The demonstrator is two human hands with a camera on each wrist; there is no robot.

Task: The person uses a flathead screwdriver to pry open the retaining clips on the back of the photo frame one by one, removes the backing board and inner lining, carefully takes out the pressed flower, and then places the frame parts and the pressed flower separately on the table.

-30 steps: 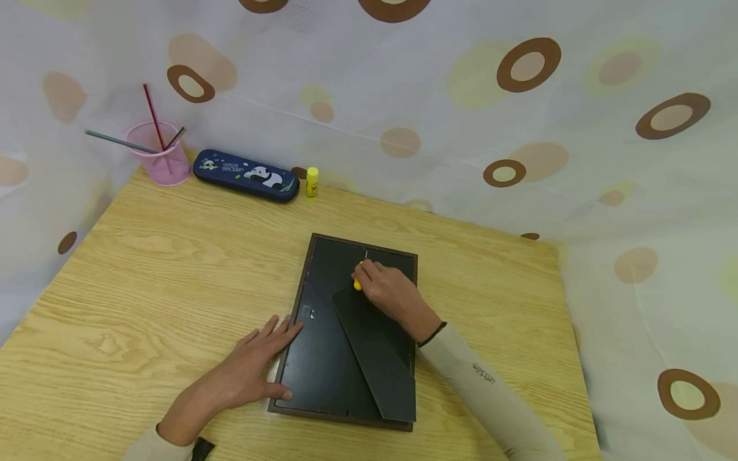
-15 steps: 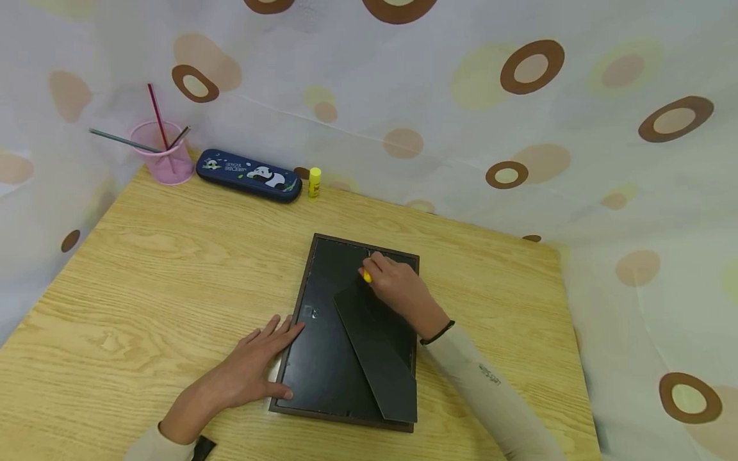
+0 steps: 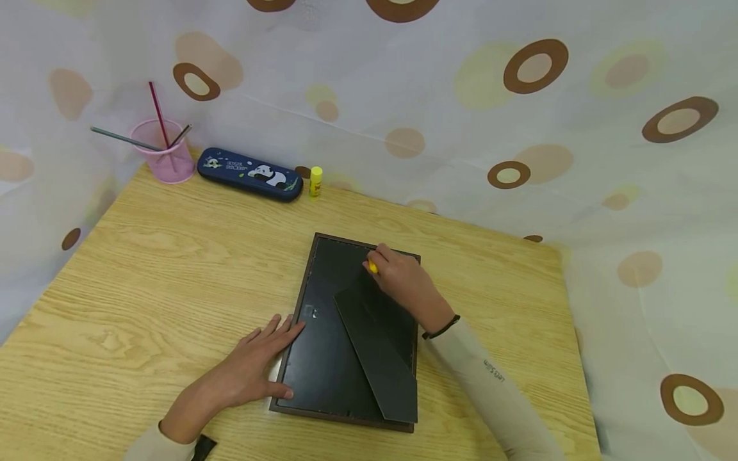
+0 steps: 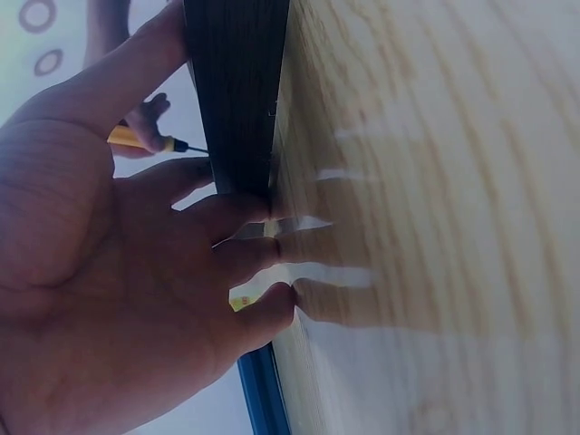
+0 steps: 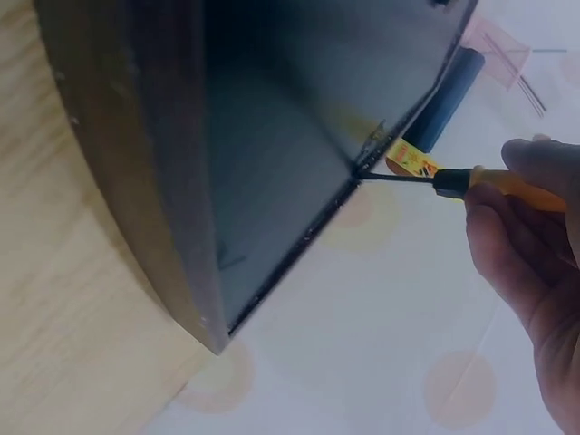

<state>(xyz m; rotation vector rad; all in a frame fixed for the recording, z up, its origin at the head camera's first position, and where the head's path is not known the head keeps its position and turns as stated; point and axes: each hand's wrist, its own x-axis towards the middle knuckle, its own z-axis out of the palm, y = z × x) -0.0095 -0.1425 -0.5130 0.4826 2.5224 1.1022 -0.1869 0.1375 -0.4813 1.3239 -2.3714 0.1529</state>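
Note:
A dark picture frame (image 3: 314,365) lies face down on the table, its black back panel up and its slanted stand leg (image 3: 375,352) across it. My right hand (image 3: 409,285) grips a screwdriver (image 5: 453,182) by its yellow handle. In the right wrist view the thin shaft's tip meets the back panel's far edge, beside the frame's inner rim. My left hand (image 3: 250,368) rests along the frame's left side with fingers spread, thumb over the near corner. The left wrist view shows those fingertips down at the table beside the frame's side.
At the back left stand a pink pen cup (image 3: 170,163) with pencils, a navy panda pencil case (image 3: 248,176) and a yellow glue stick (image 3: 315,182). A patterned cloth backdrop (image 3: 403,89) rises behind the wooden table (image 3: 173,256).
My right hand and the screwdriver have shifted a little up and to the right, toward the frame's far edge. The left hand and the frame have stayed put.

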